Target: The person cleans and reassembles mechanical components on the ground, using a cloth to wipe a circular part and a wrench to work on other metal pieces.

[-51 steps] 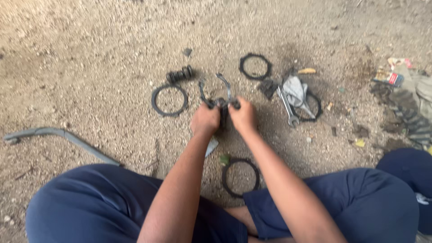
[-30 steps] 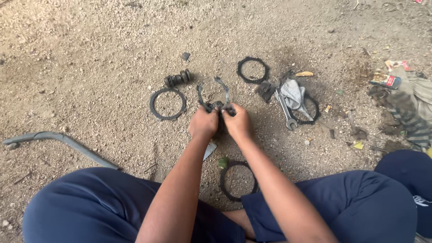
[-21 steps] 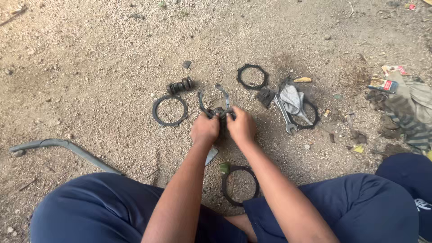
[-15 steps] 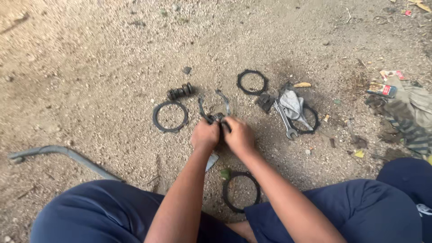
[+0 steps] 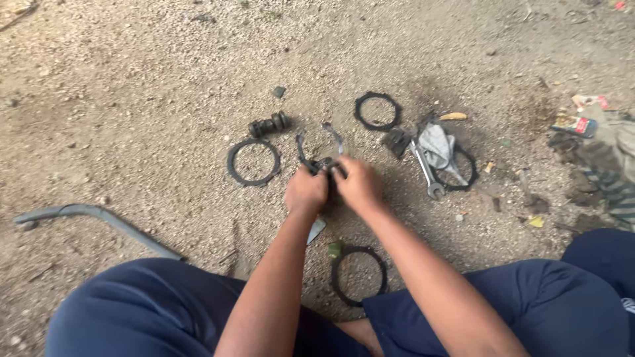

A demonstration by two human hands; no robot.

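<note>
My left hand (image 5: pixel 305 192) and my right hand (image 5: pixel 357 185) are close together over the dirt ground, both gripping a small dark metal part with two bent prongs (image 5: pixel 317 149) sticking out away from me. The part's body is hidden between my fingers. A flat grey piece (image 5: pixel 316 230) shows just below my left wrist. A black ring (image 5: pixel 253 162) lies to the left of my hands, with a short dark ribbed cylinder (image 5: pixel 269 124) beyond it.
Another black ring (image 5: pixel 378 111) lies farther out, and one (image 5: pixel 359 276) sits between my knees. To the right lie a spanner (image 5: pixel 426 173), a grey rag (image 5: pixel 438 145) and a further ring (image 5: pixel 468 170). A bent grey pipe (image 5: pixel 99 221) lies left. Litter and cloth (image 5: pixel 605 158) sit far right.
Both hands have stayed on the pronged part, shifting only slightly. The view has tilted, so everything sits a little lower in the picture.
</note>
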